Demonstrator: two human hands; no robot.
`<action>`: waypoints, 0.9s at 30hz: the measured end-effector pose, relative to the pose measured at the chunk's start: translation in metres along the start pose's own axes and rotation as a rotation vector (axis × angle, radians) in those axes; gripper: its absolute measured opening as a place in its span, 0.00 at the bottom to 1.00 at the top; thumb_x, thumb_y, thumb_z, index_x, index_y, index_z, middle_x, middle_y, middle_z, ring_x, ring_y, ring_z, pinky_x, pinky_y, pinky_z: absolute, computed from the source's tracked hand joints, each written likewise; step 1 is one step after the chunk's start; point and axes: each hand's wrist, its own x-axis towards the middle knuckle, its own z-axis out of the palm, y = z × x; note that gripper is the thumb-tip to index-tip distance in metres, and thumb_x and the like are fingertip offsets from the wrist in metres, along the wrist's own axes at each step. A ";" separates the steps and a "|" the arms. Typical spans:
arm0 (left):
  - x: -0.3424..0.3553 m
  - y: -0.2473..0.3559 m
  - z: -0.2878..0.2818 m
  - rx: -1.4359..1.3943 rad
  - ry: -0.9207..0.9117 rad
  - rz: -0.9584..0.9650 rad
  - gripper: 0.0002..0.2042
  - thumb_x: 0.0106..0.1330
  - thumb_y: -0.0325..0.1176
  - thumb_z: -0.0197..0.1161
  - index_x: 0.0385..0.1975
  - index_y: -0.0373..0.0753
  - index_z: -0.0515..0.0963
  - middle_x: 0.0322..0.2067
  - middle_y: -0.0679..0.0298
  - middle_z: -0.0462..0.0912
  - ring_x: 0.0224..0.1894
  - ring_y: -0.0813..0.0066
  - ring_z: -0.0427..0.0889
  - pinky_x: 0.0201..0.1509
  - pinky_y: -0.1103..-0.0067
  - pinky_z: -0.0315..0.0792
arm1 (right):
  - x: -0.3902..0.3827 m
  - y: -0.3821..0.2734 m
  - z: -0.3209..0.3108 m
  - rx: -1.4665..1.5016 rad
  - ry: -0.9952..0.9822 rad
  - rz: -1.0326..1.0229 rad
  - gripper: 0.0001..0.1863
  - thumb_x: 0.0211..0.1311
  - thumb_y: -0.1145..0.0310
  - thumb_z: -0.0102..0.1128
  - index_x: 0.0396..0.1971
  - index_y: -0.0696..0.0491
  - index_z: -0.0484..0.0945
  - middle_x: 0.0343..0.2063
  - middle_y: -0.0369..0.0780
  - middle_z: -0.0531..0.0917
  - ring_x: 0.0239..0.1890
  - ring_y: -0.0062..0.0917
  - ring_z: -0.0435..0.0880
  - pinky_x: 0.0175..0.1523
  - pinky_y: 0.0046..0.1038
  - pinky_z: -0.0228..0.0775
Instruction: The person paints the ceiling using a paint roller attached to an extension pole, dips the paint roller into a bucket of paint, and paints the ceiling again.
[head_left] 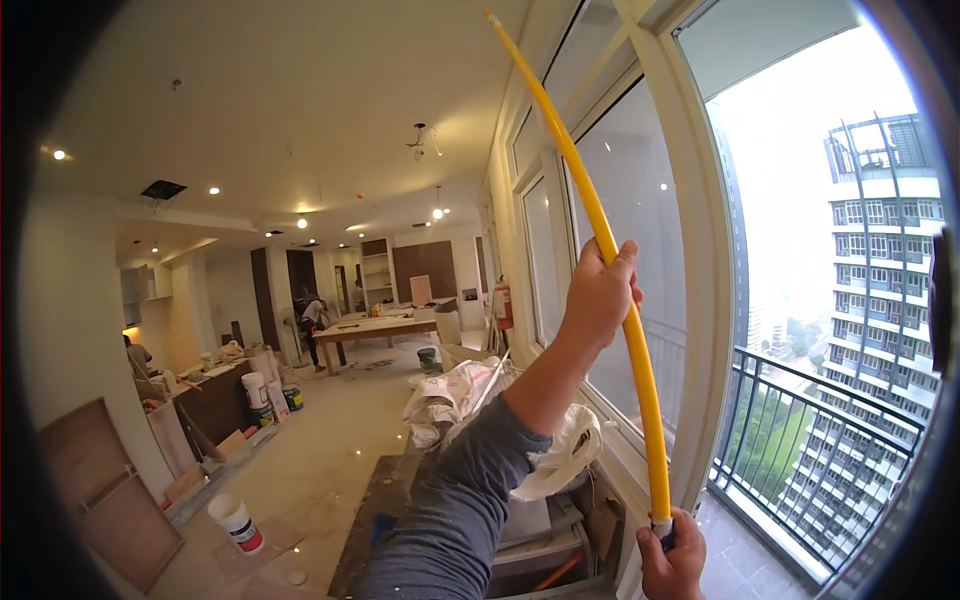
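A long yellow pole [590, 195] slants upward in front of the window [640, 165], its thin tip up by the ceiling [330, 90] and its dark-collared foot low on the right. Both hands have it: the left hand [604, 293], at the end of a grey-sleeved arm, is wrapped round the shaft partway up, while the right hand [675, 557] is closed about the bottom end. As far as can be judged, getting hold of the pole and raising it is done; whether the tip touches anything is too small to tell, and no finished result shows on the glass or frame, so the work itself looks unfinished. Beneath the left arm lies a pale sack [565, 455] near the sill. Farther off, a bent co-worker [312, 315] stands at a wooden worktop [385, 326], and a white bucket [235, 525] sits on the floor at left. Outside, to the right, a balcony railing [800, 425] fronts a tall building [880, 280].
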 end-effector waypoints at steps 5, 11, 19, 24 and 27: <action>-0.052 0.030 0.043 0.022 -0.028 0.023 0.21 0.78 0.37 0.52 0.64 0.34 0.62 0.26 0.67 0.71 0.21 0.79 0.73 0.28 0.80 0.72 | -0.054 -0.003 -0.027 0.080 0.065 -0.103 0.13 0.67 0.75 0.62 0.50 0.59 0.76 0.31 0.31 0.76 0.31 0.13 0.70 0.37 0.18 0.64; -0.097 0.049 0.075 0.004 -0.132 0.070 0.25 0.78 0.36 0.52 0.69 0.32 0.56 0.28 0.67 0.72 0.24 0.81 0.74 0.30 0.80 0.74 | -0.109 -0.008 -0.054 0.040 0.136 -0.090 0.16 0.67 0.73 0.65 0.51 0.61 0.76 0.29 0.30 0.75 0.28 0.11 0.68 0.33 0.17 0.62; -0.146 0.068 0.107 0.011 -0.239 0.136 0.27 0.79 0.38 0.53 0.69 0.33 0.52 0.28 0.67 0.72 0.24 0.82 0.75 0.30 0.81 0.74 | -0.165 0.005 -0.079 0.180 0.216 0.002 0.16 0.70 0.70 0.62 0.52 0.60 0.76 0.24 0.29 0.74 0.21 0.10 0.68 0.26 0.15 0.61; -0.150 0.071 0.106 0.061 -0.315 0.150 0.31 0.78 0.43 0.53 0.71 0.32 0.50 0.32 0.65 0.71 0.27 0.82 0.76 0.33 0.83 0.77 | -0.170 0.016 -0.089 0.173 0.199 -0.040 0.16 0.71 0.69 0.61 0.53 0.60 0.75 0.23 0.29 0.74 0.21 0.10 0.68 0.26 0.13 0.60; -0.146 0.063 0.100 0.079 -0.306 0.156 0.32 0.78 0.44 0.54 0.71 0.32 0.50 0.32 0.64 0.71 0.28 0.81 0.76 0.34 0.82 0.77 | -0.157 0.027 -0.087 0.144 0.202 -0.080 0.16 0.72 0.69 0.61 0.54 0.60 0.75 0.24 0.28 0.74 0.21 0.09 0.67 0.26 0.13 0.59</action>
